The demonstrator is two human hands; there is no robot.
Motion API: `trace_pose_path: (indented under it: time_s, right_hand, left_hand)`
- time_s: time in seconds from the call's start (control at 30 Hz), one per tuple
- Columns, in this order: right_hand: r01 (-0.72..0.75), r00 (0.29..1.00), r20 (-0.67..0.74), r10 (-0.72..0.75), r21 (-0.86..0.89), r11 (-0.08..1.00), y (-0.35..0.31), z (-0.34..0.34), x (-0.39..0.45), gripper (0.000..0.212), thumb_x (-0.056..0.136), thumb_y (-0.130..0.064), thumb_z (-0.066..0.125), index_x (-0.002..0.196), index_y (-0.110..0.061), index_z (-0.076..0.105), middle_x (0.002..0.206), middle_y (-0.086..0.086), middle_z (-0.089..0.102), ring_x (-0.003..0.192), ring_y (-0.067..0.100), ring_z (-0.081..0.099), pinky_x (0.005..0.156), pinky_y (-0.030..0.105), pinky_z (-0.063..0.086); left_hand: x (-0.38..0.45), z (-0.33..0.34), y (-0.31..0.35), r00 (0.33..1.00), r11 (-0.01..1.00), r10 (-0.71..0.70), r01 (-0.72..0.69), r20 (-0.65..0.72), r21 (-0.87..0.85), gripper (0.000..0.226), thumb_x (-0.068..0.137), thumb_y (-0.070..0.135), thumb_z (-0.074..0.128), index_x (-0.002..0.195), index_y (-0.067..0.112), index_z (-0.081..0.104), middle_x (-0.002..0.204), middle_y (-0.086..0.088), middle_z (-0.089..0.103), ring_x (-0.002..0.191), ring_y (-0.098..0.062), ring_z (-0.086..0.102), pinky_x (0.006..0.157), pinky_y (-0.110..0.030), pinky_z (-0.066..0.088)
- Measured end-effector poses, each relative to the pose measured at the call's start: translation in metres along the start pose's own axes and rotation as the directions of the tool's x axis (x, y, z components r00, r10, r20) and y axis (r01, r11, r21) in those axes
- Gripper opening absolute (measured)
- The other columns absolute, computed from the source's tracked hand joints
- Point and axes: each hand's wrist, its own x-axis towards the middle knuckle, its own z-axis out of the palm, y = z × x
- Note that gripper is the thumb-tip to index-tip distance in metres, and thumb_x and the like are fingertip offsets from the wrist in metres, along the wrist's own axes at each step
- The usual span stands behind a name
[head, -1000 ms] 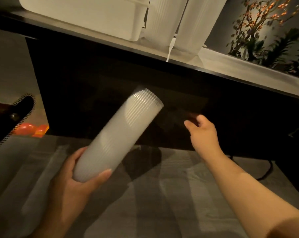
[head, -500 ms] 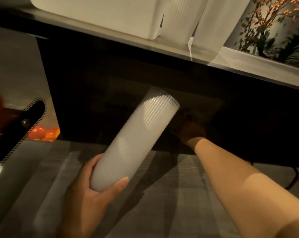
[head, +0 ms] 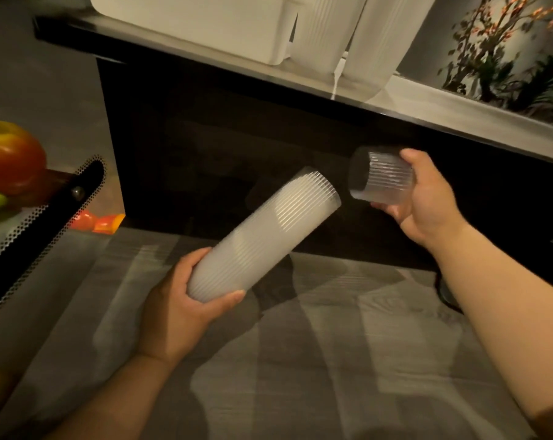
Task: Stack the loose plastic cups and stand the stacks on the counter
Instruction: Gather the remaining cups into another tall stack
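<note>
my right hand (head: 427, 201), which was reaching empty into the dark space under the counter (head: 459, 112) half a second ago, is now out and gripping a single ribbed cup (head: 381, 179). it sits just beside the open top of the tilted cup stack (head: 262, 236), not touching it. my left hand (head: 179, 309) still grips the stack's lower end above the floor (head: 332, 360).
</note>
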Motion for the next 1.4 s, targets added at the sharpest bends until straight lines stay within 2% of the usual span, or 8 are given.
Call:
trace_pose_path:
  time_s: [0.17,0.33,0.43,0.57,0.73,0.9,1.07,1.4]
  right_hand:
    - [-0.104,0.985,0.110,0.135,-0.248,0.963,-0.031,0.014,-0.017,0.031,0.089,-0.038,0.064,0.112,-0.018,0.066,0.110,0.007,0.071,0.102,0.021,0.069,0.092,0.040,0.055]
    - [-0.272,0.944,0.087,0.317,-0.334,0.902,-0.041,0.011,-0.011,0.028,0.084,-0.032,0.071,0.107,-0.016,0.068,0.089,0.005,0.075,0.076,0.016,0.075,0.062,0.031,0.059]
    - [-0.323,0.932,0.039,0.360,-0.362,0.875,-0.033,0.011,-0.008,0.027,0.083,-0.030,0.072,0.105,-0.014,0.068,0.091,0.008,0.075,0.074,0.018,0.075,0.062,0.032,0.058]
    - [-0.296,0.939,0.086,0.333,-0.291,0.910,-0.017,0.014,-0.007,0.026,0.086,-0.030,0.068,0.104,-0.011,0.070,0.101,0.012,0.073,0.090,0.025,0.072,0.072,0.039,0.058]
    - [-0.287,0.937,0.118,0.328,-0.270,0.919,-0.007,0.014,0.000,0.031,0.086,-0.030,0.067,0.109,-0.009,0.070,0.107,0.015,0.072,0.097,0.031,0.070,0.075,0.043,0.058]
    - [-0.277,0.953,0.067,0.296,-0.205,0.939,0.001,0.020,0.005,0.022,0.089,-0.025,0.063,0.105,-0.011,0.069,0.096,0.011,0.073,0.090,0.028,0.071,0.071,0.041,0.059]
    - [-0.353,0.927,0.056,0.370,-0.192,0.915,0.011,0.021,0.012,0.024,0.086,-0.023,0.068,0.105,-0.008,0.073,0.099,0.012,0.075,0.090,0.028,0.073,0.074,0.043,0.059]
    - [-0.298,0.954,-0.035,0.298,-0.236,0.925,0.037,0.024,0.017,0.022,0.086,-0.029,0.070,0.097,-0.010,0.072,0.100,0.010,0.072,0.098,0.026,0.066,0.096,0.043,0.051]
  left_hand:
    - [-0.004,0.000,0.001,0.997,0.999,0.032,-0.031,0.069,-0.015,0.072,0.047,0.070,0.073,0.114,0.064,0.049,0.115,0.030,0.059,0.101,0.004,0.058,0.083,-0.024,0.046]
    - [-0.003,0.004,0.001,0.988,0.997,0.033,-0.021,0.150,-0.080,0.077,0.043,0.069,0.076,0.114,0.062,0.050,0.119,0.028,0.057,0.107,0.006,0.055,0.080,-0.014,0.043]
    - [-0.002,0.004,-0.002,0.986,0.992,0.021,0.000,0.164,-0.126,0.087,0.036,0.075,0.080,0.117,0.058,0.053,0.121,0.023,0.060,0.109,0.005,0.057,0.081,-0.013,0.044]
    - [-0.001,0.004,-0.004,0.985,0.994,0.064,-0.048,0.161,-0.101,0.083,0.038,0.074,0.080,0.116,0.060,0.054,0.122,0.026,0.059,0.110,0.010,0.055,0.084,-0.005,0.041]
    - [0.000,0.005,-0.008,0.984,0.996,0.060,-0.049,0.168,-0.068,0.085,0.042,0.072,0.080,0.121,0.056,0.053,0.125,0.027,0.057,0.113,0.008,0.054,0.091,-0.022,0.046]
    - [0.002,0.005,-0.010,0.984,0.996,0.089,-0.084,0.153,-0.044,0.082,0.046,0.067,0.080,0.120,0.066,0.046,0.123,0.035,0.054,0.112,0.007,0.055,0.091,-0.024,0.047]
    - [0.000,0.006,-0.006,0.987,0.996,0.094,-0.091,0.134,-0.025,0.079,0.045,0.065,0.079,0.117,0.070,0.046,0.121,0.032,0.058,0.110,0.011,0.054,0.086,-0.009,0.042]
    - [0.002,0.009,-0.008,0.989,0.996,0.072,-0.077,0.127,0.034,0.081,0.045,0.068,0.081,0.119,0.066,0.048,0.120,0.033,0.057,0.109,0.006,0.057,0.089,-0.022,0.049]
